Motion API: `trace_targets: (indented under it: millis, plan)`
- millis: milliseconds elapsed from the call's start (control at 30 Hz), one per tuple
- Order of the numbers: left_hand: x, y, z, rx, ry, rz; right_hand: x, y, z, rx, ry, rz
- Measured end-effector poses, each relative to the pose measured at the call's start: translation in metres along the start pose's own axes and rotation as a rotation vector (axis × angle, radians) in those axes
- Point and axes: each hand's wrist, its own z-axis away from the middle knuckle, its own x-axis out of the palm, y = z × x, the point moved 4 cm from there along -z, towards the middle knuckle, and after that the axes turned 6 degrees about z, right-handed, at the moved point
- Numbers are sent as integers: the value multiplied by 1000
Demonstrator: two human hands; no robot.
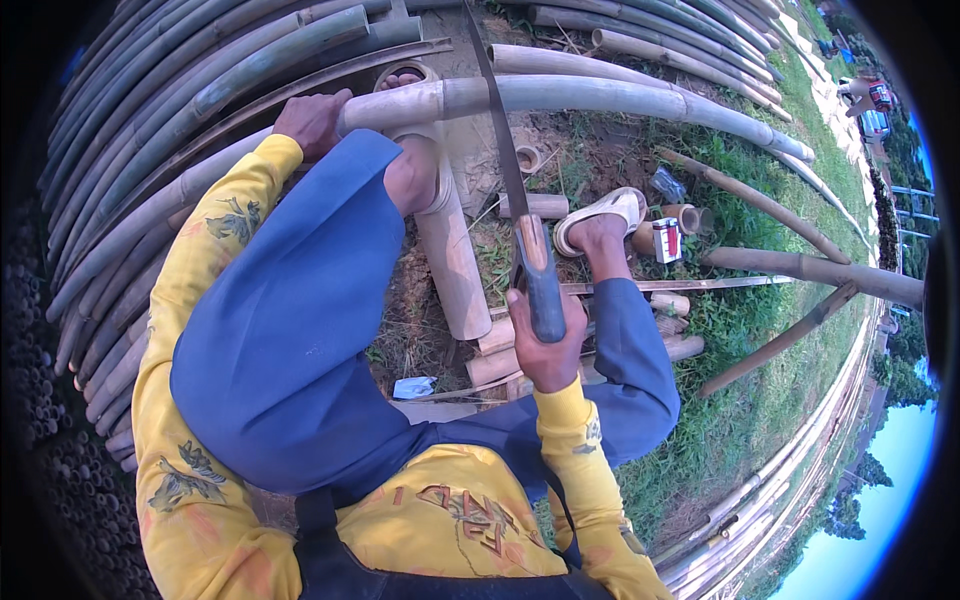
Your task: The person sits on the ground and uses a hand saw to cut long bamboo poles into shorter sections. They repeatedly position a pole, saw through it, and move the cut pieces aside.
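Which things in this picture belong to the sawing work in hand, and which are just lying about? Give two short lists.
In use:
- bamboo pole, lying across a short bamboo prop
- hand saw, its blade on the pole
- left hand gripping the pole
- right hand on the saw handle

Lying about:
- short bamboo offcuts
- small red and white carton
- stacked bamboo poles
- crumpled scrap

Bamboo pole [600, 97]: lies crosswise in front of the person, resting on a raised knee and an upright bamboo stub [455, 265].
Left hand [312, 120]: grip on the pole's left part.
Saw [500, 150]: blade across the pole, right of the left hand; handle in the right hand [548, 345].
Stacked poles [150, 140]: left, behind the pole.
Offcuts [500, 350]: on the ground, below the right hand.
Sandal [598, 215]: right of the saw.
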Motion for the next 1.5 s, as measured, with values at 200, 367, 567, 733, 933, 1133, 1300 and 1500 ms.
trace_targets:
  millis: [200, 367, 567, 733, 933, 1133, 1300, 1500]
  plan:
    - [5, -2, -4, 53, 75, 22, -21, -6, 62, -49, 4, 26]
    - [-4, 12, -9, 50, 50, 37, 6, -25, -99, 1, -49, -87]
    - [-6, 1, -8, 14, 5, 6, -1, 26, 51, 33, 32, -56]
    - [4, 5, -4, 107, 113, -20, -27, -22, 42, 44, 19, 29]
    - [-5, 15, -7, 44, 44, -5, 4, -24, -82, -6, -53, -58]
    - [13, -1, -7, 59, 86, -24, -12, 28, 106, 93, -37, 44]
    - [2, 7, -2, 78, 101, -4, -17, -28, -15, 23, -20, -37]
    - [-14, 20, -11, 24, -75, 14, 25, 10, -62, -28, 28, -68]
